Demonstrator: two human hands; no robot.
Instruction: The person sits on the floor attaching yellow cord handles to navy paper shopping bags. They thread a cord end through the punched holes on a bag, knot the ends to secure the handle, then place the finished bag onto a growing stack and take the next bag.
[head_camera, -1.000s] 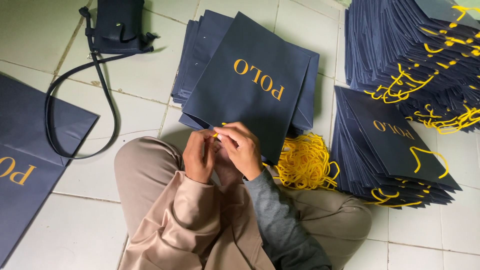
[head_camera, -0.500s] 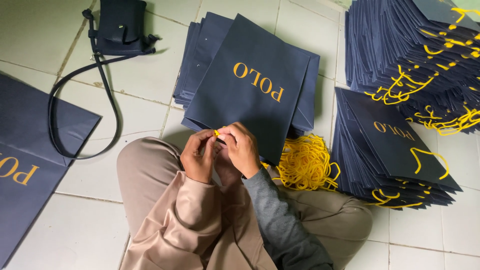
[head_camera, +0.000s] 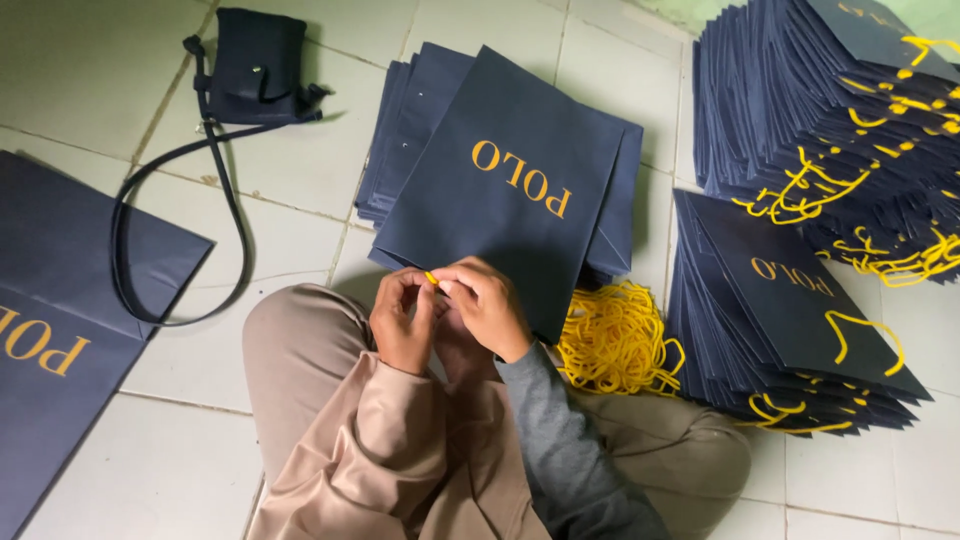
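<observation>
A flat navy paper bag (head_camera: 500, 190) with gold lettering lies on a pile of like bags (head_camera: 405, 120), its near edge over my lap. My left hand (head_camera: 400, 322) and my right hand (head_camera: 490, 308) meet at that edge. Both pinch a short piece of yellow cord (head_camera: 432, 279) between their fingertips. A loose heap of yellow cords (head_camera: 615, 340) lies just right of my right forearm.
Stacks of navy bags fitted with yellow cord handles stand at the right (head_camera: 790, 320) and upper right (head_camera: 840, 110). A small black shoulder bag (head_camera: 255, 65) with a long strap lies upper left. Another flat navy bag (head_camera: 60, 310) lies at the left on the tiled floor.
My hands stay at the bag's near edge, the fingers shifting slightly on the yellow cord. The view has drifted a little; nothing else moved.
</observation>
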